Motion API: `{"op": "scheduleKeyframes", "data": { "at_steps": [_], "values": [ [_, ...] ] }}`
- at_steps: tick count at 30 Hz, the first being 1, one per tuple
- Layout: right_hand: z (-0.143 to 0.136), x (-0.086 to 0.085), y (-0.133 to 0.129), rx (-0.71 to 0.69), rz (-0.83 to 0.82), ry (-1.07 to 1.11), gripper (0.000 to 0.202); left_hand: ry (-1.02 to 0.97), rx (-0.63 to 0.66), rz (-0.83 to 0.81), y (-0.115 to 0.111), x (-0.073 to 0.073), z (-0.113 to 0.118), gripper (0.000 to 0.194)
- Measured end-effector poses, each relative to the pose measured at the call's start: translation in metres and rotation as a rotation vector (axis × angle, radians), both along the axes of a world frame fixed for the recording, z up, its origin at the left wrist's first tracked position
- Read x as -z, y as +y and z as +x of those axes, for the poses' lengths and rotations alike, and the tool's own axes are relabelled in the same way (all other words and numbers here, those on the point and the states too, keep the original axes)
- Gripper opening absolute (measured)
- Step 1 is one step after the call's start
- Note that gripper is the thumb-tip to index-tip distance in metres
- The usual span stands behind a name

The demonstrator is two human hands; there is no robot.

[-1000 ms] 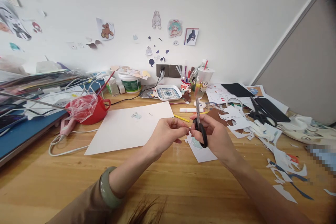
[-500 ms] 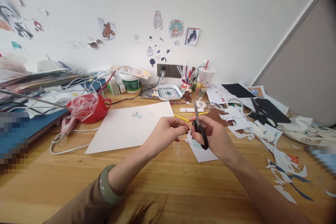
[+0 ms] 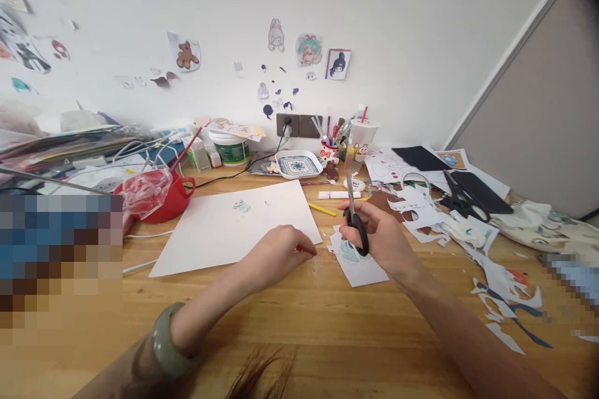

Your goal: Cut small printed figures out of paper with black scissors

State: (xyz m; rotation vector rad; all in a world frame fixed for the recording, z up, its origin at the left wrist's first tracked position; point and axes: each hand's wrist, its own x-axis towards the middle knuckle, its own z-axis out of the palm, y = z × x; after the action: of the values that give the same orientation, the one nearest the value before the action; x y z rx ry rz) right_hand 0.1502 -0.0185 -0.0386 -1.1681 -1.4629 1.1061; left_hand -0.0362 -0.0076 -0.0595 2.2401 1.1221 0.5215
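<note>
Black-handled scissors (image 3: 357, 232) are upright in my right hand (image 3: 381, 238), blades pointing up and away. Below them a small white sheet with a pale blue drawing (image 3: 360, 271) lies on the table, partly covered by the hand. My left hand (image 3: 281, 257) hovers to the left with its fingers bent together over the wood; whether a small piece is between the fingertips cannot be made out. A large white sheet (image 3: 206, 230) lies beyond it, with small pale blue cut-outs (image 3: 242, 205) on top.
Paper scraps (image 3: 491, 274) and a second pair of scissors (image 3: 461, 199) lie at the right. A red mug (image 3: 163, 202) with plastic in it stands left. Behind are a patterned dish (image 3: 298, 164), a drink cup (image 3: 361, 143) and a marker (image 3: 340, 195).
My left hand has moved left and down, away from the scissors and my right hand. The scissors remain in my right hand. The view has shifted slightly.
</note>
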Motion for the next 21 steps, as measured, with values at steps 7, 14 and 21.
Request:
{"op": "scheduleKeyframes", "data": {
  "at_steps": [7, 14, 21],
  "values": [
    [-0.001, 0.001, 0.0, -0.024, -0.017, 0.008, 0.028, 0.4, 0.144, 0.338, -0.025, 0.018, -0.009, 0.026],
    [0.0, 0.003, 0.0, -0.022, -0.013, 0.035, 0.027, 0.559, 0.181, 0.482, -0.028, 0.022, -0.001, 0.019],
    [0.001, 0.004, 0.001, -0.023, -0.01, 0.036, 0.027, 0.496, 0.194, 0.505, -0.017, 0.028, 0.005, 0.025]
  ]
}}
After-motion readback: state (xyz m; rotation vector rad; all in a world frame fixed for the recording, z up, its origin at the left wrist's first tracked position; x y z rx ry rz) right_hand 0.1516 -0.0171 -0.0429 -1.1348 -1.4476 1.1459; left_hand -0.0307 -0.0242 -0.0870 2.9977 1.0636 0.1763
